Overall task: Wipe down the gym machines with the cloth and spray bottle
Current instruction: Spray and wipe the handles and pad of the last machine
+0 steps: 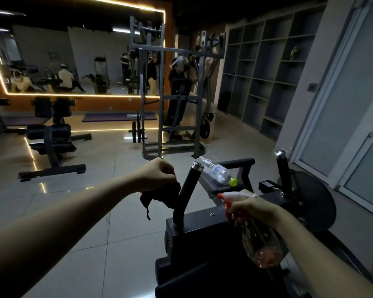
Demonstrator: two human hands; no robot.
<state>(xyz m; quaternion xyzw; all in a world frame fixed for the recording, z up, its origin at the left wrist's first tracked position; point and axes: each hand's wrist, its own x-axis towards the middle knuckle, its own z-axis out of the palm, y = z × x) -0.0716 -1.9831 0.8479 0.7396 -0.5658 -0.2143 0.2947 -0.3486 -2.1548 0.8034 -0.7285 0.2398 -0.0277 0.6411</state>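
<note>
Nearest, on the right, the right hand [253, 208] had its fingers curled tight round the neck of the spray bottle [261, 246], close against the orange trigger. The clear body of the bottle hung down below the hand. Its white and orange head pointed left and away, over the black machine [202, 233].

A little farther and to the left, the left hand [157, 175] was closed in a fist with the fingers folded under. It gripped the dark cloth [162, 196], which was bunched in the palm and hung in loose folds below the knuckles. The cloth lay just beside the machine's slanted left handle [191, 183]; whether it touched the handle could not be told.

Beyond that handle a clear water bottle [215, 172] with a green cap lay on its side on the machine. Far across the tiled floor [108, 168] stood a grey rack [162, 93], with a lit mirror [73, 50] to the left and open shelves [267, 72] to the right.
</note>
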